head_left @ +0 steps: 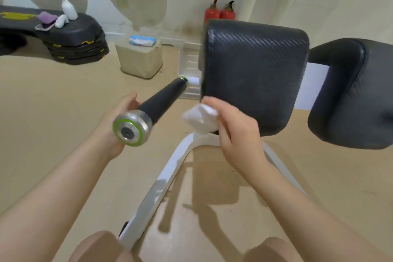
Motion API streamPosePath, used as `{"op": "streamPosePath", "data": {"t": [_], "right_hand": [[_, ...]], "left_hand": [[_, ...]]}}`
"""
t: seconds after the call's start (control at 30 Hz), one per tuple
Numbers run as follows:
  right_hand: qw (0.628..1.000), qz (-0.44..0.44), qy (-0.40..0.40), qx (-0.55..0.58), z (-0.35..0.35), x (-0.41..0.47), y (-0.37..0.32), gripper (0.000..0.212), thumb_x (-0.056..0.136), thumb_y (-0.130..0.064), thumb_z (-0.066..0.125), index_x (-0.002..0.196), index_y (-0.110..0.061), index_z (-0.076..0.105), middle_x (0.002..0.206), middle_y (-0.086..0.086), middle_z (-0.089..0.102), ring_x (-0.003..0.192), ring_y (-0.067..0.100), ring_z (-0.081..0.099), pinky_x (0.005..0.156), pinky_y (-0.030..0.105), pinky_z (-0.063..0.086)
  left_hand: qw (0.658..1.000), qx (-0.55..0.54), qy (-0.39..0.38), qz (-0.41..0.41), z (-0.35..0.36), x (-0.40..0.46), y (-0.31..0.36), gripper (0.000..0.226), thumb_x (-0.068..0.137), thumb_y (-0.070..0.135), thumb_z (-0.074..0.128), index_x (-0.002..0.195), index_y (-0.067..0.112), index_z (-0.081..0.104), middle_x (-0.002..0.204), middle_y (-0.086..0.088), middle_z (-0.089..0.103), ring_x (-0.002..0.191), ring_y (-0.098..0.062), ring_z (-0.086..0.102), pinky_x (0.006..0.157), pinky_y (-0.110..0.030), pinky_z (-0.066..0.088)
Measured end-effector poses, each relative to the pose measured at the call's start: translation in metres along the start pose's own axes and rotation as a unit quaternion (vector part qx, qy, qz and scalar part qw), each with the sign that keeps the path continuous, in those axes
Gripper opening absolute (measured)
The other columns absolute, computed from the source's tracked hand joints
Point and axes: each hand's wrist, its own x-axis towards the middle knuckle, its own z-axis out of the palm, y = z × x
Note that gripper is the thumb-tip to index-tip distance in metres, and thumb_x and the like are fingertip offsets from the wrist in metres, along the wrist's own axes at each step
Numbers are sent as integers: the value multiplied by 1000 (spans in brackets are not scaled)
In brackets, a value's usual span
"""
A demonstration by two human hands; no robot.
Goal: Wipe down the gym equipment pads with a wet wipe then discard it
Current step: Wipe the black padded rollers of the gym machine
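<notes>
A black textured pad stands upright on a white frame, with a second black pad to its right. My right hand holds a crumpled white wet wipe at the lower left edge of the first pad. A black handle bar with a silver, green-ringed end cap sticks out toward me. My left hand lies behind and under that bar with its fingers partly curled; whether it grips the bar is hidden by the end cap.
A beige bin with a blue pack of wipes on top stands on the floor beyond the bar. Stacked black step platforms at the left carry a spray bottle. Two red fire extinguishers stand by the wall.
</notes>
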Motion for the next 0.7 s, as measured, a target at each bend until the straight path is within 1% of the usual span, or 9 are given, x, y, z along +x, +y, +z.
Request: {"op": "streamPosePath", "data": {"t": [0.07, 0.13, 0.2, 0.27, 0.37, 0.43, 0.5, 0.57, 0.7], "right_hand": [[994, 99, -3, 37, -4, 26, -24, 32, 92, -10, 41, 113, -10, 64, 103, 2, 69, 95, 8, 56, 78, 18, 43], [978, 199, -12, 64, -13, 50, -41, 26, 94, -9, 43, 105, -15, 66, 89, -1, 69, 82, 7, 55, 68, 19, 42], [968, 245, -12, 60, -21, 72, -54, 24, 95, -10, 42, 102, -15, 64, 83, -3, 65, 75, 7, 53, 65, 16, 40], [963, 264, -17, 52, -20, 90, -63, 22, 97, -12, 41, 104, -12, 62, 85, -4, 62, 73, 7, 54, 63, 16, 37], [961, 264, -80, -21, -3, 108, -70, 25, 96, -8, 40, 113, -11, 58, 98, 6, 63, 92, 22, 57, 66, 23, 30], [955, 243, -151, -79, 13, 114, -70, 36, 91, 2, 40, 122, -12, 53, 111, 11, 60, 105, 26, 51, 70, 25, 29], [941, 238, -217, -103, 26, 112, -67, 39, 89, 3, 40, 122, -13, 52, 112, 12, 58, 104, 28, 52, 71, 28, 30], [932, 257, -247, -68, 32, 101, -71, 32, 90, 0, 41, 116, -13, 56, 105, 11, 60, 90, 26, 54, 66, 24, 27], [924, 322, -186, 89, 14, 70, -101, 14, 91, -14, 52, 93, -16, 66, 83, -4, 60, 79, 9, 53, 71, 11, 37]], "left_hand": [[999, 24, -10, -45, 0, -16, 22, 39, 96, 45, 34, 99, 19, 63, 104, -13, 62, 86, -27, 61, 81, -36, 46], [993, 73, -45, -85, 3, -31, 43, 38, 95, 49, 32, 102, 28, 63, 104, -12, 60, 92, -29, 58, 83, -37, 44], [986, 63, -61, -140, 8, -45, 61, 37, 93, 51, 35, 106, 29, 62, 98, -11, 57, 94, -29, 54, 87, -39, 42], [979, 28, -58, -195, 14, -56, 76, 35, 92, 48, 40, 101, 22, 62, 94, -12, 59, 88, -30, 60, 87, -38, 45], [967, 21, -45, -249, 20, -72, 91, 25, 93, 35, 44, 96, 16, 61, 97, -11, 63, 74, -25, 64, 62, -25, 51], [966, 47, -46, -250, 21, -78, 94, 23, 94, 24, 46, 105, 14, 63, 98, -7, 65, 76, -20, 63, 55, -20, 50], [970, 35, -45, -235, 21, -80, 94, 26, 97, 18, 44, 116, 12, 60, 93, -5, 65, 72, -15, 61, 51, -16, 50], [973, 19, -52, -225, 19, -81, 93, 28, 98, 17, 41, 120, 13, 57, 95, -4, 64, 72, -13, 60, 52, -14, 50], [975, 33, -78, -204, 15, -81, 91, 30, 99, 18, 40, 125, 18, 55, 107, -4, 66, 83, -16, 63, 72, -23, 52]]}}
